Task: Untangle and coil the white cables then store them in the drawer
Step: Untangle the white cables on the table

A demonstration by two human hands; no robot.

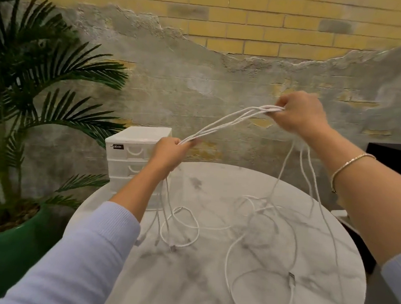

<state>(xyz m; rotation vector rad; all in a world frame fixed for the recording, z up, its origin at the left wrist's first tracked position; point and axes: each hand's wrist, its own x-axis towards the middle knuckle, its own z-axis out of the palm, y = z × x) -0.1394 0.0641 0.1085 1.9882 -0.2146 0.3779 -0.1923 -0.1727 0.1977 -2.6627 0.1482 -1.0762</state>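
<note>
Much of the white plastic drawer unit (132, 156) at the far left edge of the round white marble-patterned table (208, 284) is hidden behind the person's left forearm, so only three drawer fronts can be made out, the top two with pale curved handles; a small dark label on its top left corner reads "box", with the letters before that too small to tell. The thin white cables (228, 120) blur where they bunch together, and I count roughly four strands stretched taut in the air between the two hands, though an exact number is hard to call. The left hand (168, 154) has its fingers curled tight around the lower end of that bundle, just in front of the drawer unit. The right hand (298, 114), raised higher and well apart from the left, pinches the upper end with curled fingers. From both hands strands hang down to the tabletop, where they lie in several loose overlapping loops; a few connector ends show there. A thin gold bracelet (347, 163) circles the right wrist. A potted palm in a green pot (7, 251) stands left of the table, its pot cut off by the frame.
</note>
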